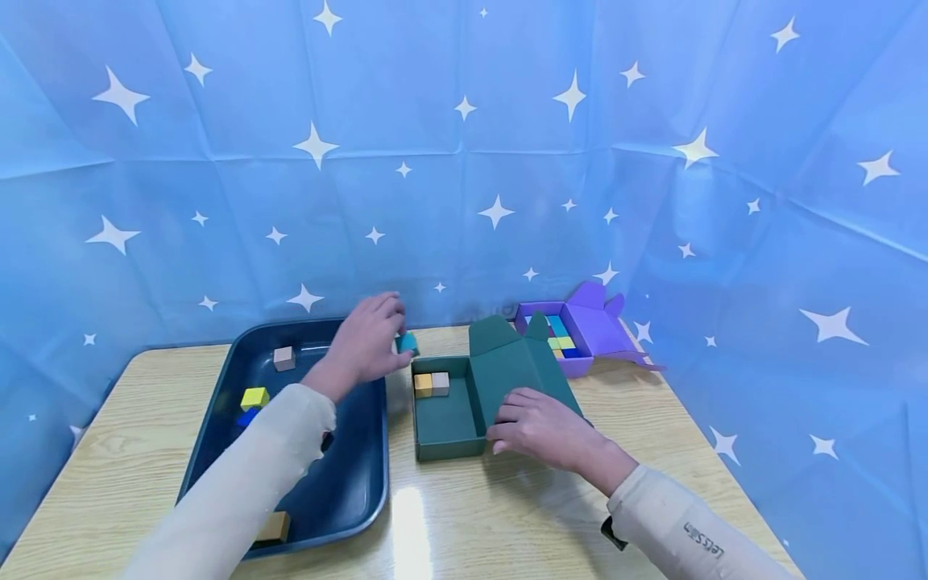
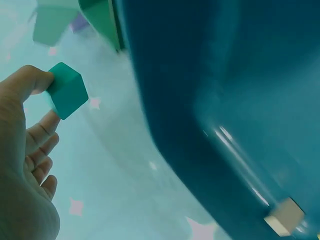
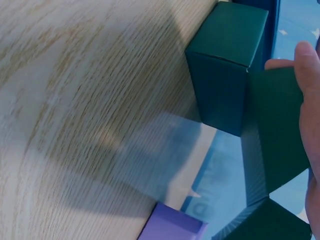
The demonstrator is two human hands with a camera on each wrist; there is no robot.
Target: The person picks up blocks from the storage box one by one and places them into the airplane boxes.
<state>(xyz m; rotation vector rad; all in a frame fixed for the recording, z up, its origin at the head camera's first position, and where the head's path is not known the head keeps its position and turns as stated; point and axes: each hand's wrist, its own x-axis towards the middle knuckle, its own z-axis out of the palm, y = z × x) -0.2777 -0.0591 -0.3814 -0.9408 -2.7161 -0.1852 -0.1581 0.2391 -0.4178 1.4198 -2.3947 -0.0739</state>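
Note:
My left hand (image 1: pixel 370 334) pinches a teal block (image 2: pixel 68 91) between thumb and fingertips, raised beside the back right corner of the dark blue tray (image 1: pixel 377 475). To its right lies an open green box (image 1: pixel 449 448), its lid folded out to the right. Inside the box an orange block (image 1: pixel 423 387) and a pale block (image 1: pixel 440 383) sit side by side against the left wall. My right hand (image 1: pixel 536 427) holds the front edge of the green lid (image 3: pixel 280 135); in the right wrist view its thumb and a finger show at that edge.
In the tray are a pale pinkish block (image 1: pixel 284 358), a yellow block (image 1: pixel 254 398), a blue block (image 1: pixel 248 417) and a wooden block (image 1: pixel 274 528). A purple box (image 1: pixel 576 367) with several coloured blocks stands open at the back right. A blue starry curtain (image 1: pixel 464 185) surrounds the table.

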